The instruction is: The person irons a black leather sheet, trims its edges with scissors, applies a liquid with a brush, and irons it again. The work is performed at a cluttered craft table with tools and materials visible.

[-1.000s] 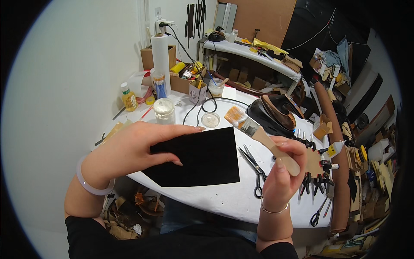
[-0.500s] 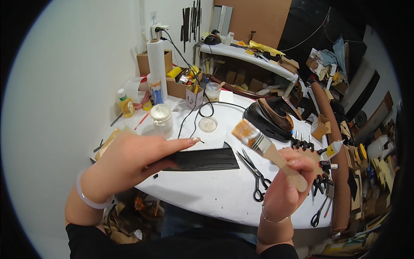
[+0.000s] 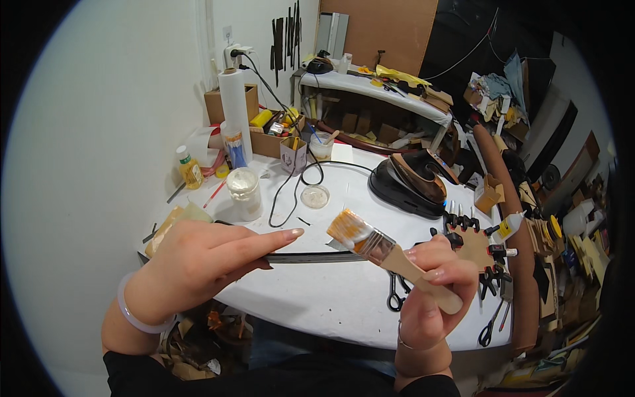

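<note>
My left hand (image 3: 202,255) is closed on a thin black strip (image 3: 314,258), which looks like leather and is seen nearly edge-on above the white-covered table. Its index finger stretches along the strip's top. In my right hand (image 3: 440,281) is a flat paintbrush (image 3: 380,248), held by its pale wooden handle. The orange-tan bristles carry white paste and point left, just over the strip's right end; whether they touch it I cannot tell. Behind the left hand stands an uncapped tub of white paste (image 3: 246,202). Large scissors (image 3: 395,299) lie partly hidden behind the brush and right hand.
A black iron (image 3: 407,185) with a cord stands at the back right. Near it, several small clamps ring a tan board (image 3: 471,248). A round lid (image 3: 315,196), a yellow bottle (image 3: 192,173) and a paper roll (image 3: 235,112) are farther back. Smaller scissors (image 3: 488,331) lie at the right.
The black strip has turned from showing its broad face to nearly edge-on. My right hand has brought the brush left and down, close to the strip's right end.
</note>
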The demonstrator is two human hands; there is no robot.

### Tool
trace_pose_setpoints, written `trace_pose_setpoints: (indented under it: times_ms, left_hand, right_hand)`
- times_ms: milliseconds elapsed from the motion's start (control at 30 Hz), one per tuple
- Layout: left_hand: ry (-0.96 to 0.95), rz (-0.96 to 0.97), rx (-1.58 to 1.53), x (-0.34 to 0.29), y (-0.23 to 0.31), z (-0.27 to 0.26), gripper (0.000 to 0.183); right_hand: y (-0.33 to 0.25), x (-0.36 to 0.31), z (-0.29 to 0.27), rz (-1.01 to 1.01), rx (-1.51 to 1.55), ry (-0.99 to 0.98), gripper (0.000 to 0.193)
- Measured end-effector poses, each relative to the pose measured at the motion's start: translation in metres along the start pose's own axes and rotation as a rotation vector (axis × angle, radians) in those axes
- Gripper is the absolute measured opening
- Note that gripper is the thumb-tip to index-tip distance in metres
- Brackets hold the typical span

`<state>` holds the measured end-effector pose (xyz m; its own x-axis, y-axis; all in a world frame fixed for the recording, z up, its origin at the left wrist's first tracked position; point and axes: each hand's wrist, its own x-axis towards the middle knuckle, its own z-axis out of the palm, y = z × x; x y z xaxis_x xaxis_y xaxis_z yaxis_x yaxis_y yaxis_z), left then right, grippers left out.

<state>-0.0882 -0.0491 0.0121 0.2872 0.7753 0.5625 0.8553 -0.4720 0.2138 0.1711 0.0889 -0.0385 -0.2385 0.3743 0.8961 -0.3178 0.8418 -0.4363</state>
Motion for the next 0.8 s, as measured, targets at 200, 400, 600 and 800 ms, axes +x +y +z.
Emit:
trace_pose_setpoints:
  times_ms: [200, 400, 600, 800]
  left_hand:
    - [-0.031, -0.053, -0.01, -0.0003, 0.0023, -0.0021, 0.066]
    - [-0.017, -0.046, -0.005, 0.0001, 0.0023, -0.0014, 0.065]
    - [-0.024, -0.041, -0.007, 0.0023, 0.0036, -0.0014, 0.064]
    - [-0.028, -0.059, -0.008, 0.002, 0.004, -0.0007, 0.064]
  right_hand:
    - [-0.0048, 0.0015, -0.0044, 0.035, 0.052, -0.016, 0.021]
    - [-0.0034, 0.0, -0.0072, 0.016, 0.03, -0.037, 0.021]
    - [-0.0039, 0.0016, -0.0078, -0.009, -0.002, -0.025, 0.02]
    - [-0.0054, 0.0026, -0.0093, -0.055, -0.072, -0.067, 0.018]
